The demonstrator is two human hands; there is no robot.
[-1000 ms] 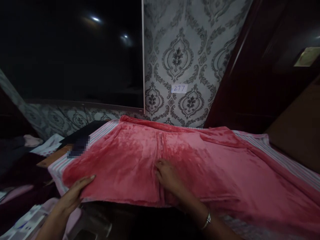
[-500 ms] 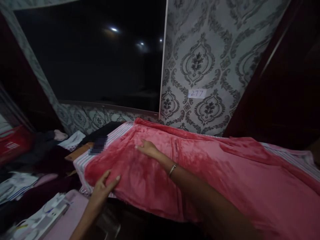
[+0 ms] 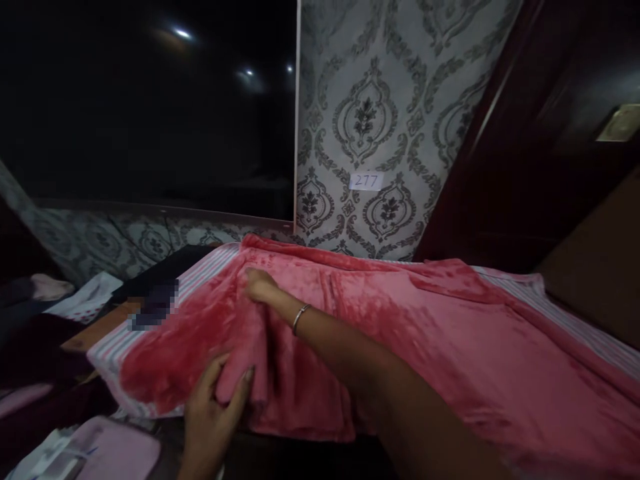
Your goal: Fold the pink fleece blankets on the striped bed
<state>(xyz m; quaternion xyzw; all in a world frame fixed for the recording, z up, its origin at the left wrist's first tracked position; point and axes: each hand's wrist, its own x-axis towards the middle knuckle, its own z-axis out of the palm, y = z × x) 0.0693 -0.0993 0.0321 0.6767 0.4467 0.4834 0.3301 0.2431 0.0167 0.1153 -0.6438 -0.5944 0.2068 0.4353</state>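
A red-pink plush garment lies spread across a striped cloth, with a vertical front opening near its middle. At its near left edge, my left hand has fingers and thumb closed round a raised fold of the plush fabric. Farther up the same fold, my right hand is closed on the fabric close to the garment's far left corner; its fingertips are partly hidden. A silver bracelet is on the right wrist. Between both hands the fabric bunches into a ridge.
A large dark television screen hangs on the patterned wall, beside a paper label reading 277. A dark wooden door stands at right. Piled clothes and a pale pink flat object lie at left.
My right hand has moved from the front opening to the far left part of the garment. My left hand has closed on the near edge, and the left side is lifted into a fold.
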